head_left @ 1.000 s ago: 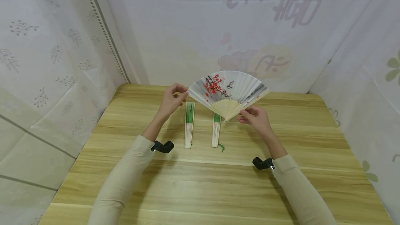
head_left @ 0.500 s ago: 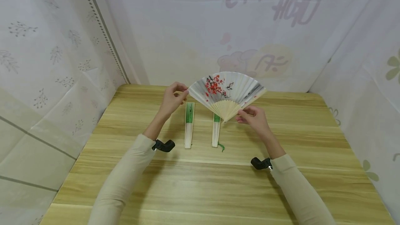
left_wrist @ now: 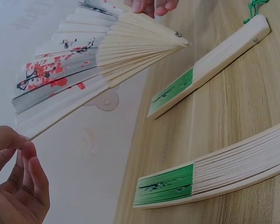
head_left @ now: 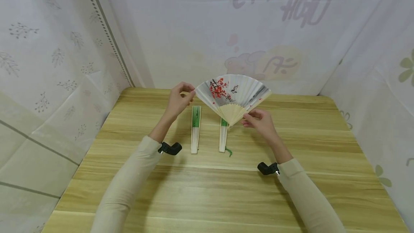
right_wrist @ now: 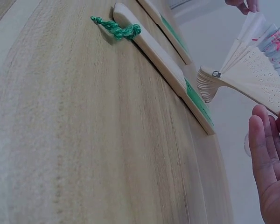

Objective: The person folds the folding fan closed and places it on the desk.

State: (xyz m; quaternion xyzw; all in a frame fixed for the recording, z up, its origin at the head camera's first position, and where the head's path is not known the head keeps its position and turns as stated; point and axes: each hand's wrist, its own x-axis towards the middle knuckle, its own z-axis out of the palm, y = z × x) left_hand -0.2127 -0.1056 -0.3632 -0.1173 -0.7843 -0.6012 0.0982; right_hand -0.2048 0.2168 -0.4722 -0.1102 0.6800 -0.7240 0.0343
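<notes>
A white folding fan (head_left: 237,92) with red blossoms, spread wide, is held up over the back of the table. My left hand (head_left: 179,98) pinches its upper left corner between thumb and finger. On the other side, my right hand (head_left: 260,121) grips the right guard stick near the pale ribs; the left wrist view shows the pleats fanned out (left_wrist: 60,70) and a metal rivet at their base. Below lie two folded green fans: one on the left (head_left: 195,130), the other (head_left: 223,136) partly covered by the spread fan's lower end, with a green tassel (right_wrist: 123,30).
The wooden table (head_left: 200,197) reaches to a white printed curtain (head_left: 181,28) at the back, with more curtains on both sides. A black wrist-worn device (head_left: 171,149) sits on each wrist.
My right hand has moved a little left, bringing the right edge of the fan inward, so its spread is slightly narrower. My left hand stays almost in place; the folded fans have not moved.
</notes>
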